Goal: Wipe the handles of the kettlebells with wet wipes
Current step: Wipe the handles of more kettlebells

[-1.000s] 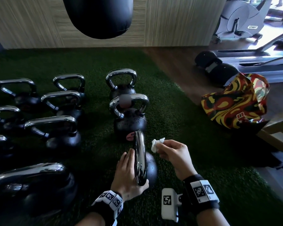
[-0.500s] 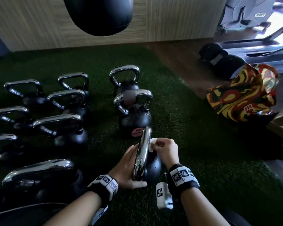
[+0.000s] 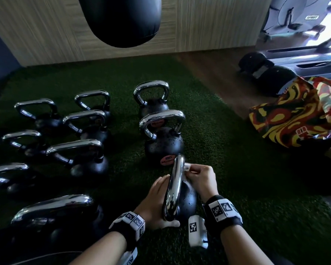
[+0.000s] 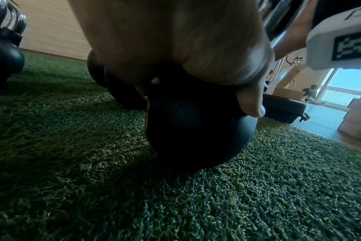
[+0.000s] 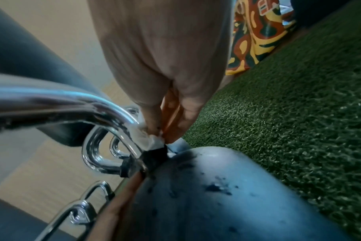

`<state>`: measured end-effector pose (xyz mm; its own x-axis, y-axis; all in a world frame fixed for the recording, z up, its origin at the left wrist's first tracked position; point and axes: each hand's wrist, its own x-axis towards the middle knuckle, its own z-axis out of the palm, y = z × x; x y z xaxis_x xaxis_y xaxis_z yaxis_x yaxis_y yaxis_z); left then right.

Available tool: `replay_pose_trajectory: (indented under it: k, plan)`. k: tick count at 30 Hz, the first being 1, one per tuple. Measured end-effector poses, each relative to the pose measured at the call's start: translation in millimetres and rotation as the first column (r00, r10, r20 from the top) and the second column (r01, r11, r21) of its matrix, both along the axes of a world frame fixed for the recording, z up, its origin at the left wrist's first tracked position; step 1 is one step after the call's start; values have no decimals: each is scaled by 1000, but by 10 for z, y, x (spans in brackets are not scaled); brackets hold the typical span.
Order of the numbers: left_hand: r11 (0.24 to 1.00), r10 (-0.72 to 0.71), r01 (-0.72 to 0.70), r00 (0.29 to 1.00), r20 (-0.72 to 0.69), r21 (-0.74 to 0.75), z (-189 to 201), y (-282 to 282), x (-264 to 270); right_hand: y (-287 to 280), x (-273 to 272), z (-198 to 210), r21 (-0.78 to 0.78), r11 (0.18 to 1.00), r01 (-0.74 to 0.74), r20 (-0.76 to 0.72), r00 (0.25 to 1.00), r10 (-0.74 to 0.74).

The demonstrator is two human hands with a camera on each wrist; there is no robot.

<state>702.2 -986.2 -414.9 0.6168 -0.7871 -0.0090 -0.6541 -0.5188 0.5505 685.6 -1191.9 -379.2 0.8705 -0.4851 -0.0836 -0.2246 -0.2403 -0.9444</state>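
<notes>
The nearest kettlebell [image 3: 188, 200] stands on green turf, its chrome handle [image 3: 175, 188] running away from me. My left hand [image 3: 155, 199] cups the ball's left side, with its thumb [image 3: 170, 224] wrapped round the near end below the handle. In the left wrist view the thumb [image 4: 250, 104] presses on the black ball [image 4: 196, 130]. My right hand [image 3: 201, 178] pinches a small white wet wipe [image 3: 186, 166] against the handle's far end. The right wrist view shows the wipe [image 5: 153, 141] squeezed between fingertips [image 5: 175, 124] and the chrome bend [image 5: 122, 117], just above the ball [image 5: 216, 195].
Two more kettlebells [image 3: 163, 144] [image 3: 153, 106] stand in line beyond it, and several others [image 3: 78, 155] crowd the left. A black punching bag [image 3: 120, 20] hangs ahead. A patterned bag [image 3: 294, 117] and boxing gloves [image 3: 266, 77] lie right, on the wood floor.
My right hand brought the wipe from beside the handle onto its far end and now holds it pressed there. My left hand stays on the kettlebell.
</notes>
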Motion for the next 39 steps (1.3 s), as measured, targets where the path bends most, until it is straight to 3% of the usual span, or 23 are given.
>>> replay_pose_trajectory:
  k: [7,12,15,19,22,28,33,36,39]
  plan:
    - [999,33,-34,999,-9,-37,-196,105,16,-77,57,139,-12,1000,13,210,978,-10]
    - [999,28,-28,1000,8,39,-245,82,34,-115,53,70,32,998,-63,126,990,58]
    - [998,54,-55,998,-43,-17,-185,87,13,-114,9,164,5,998,-62,184,981,60]
    - [998,56,-59,993,-103,-27,-168,87,3,-94,-248,453,-229,956,-181,305,920,247]
    - [998,47,-50,993,-108,-27,-179,91,16,-52,-398,555,-314,918,-245,315,885,344]
    - [995,47,-53,995,-84,-78,-208,87,0,-61,-423,589,-22,969,-244,217,945,243]
    - [993,42,-48,997,-59,-112,-243,90,2,62,-750,612,71,879,-471,70,882,467]
    - [984,53,-67,995,-85,-164,-205,80,-16,116,-821,611,176,863,-473,30,879,475]
    - [982,70,-84,994,-85,-170,-240,76,-22,101,-818,584,139,865,-482,21,875,484]
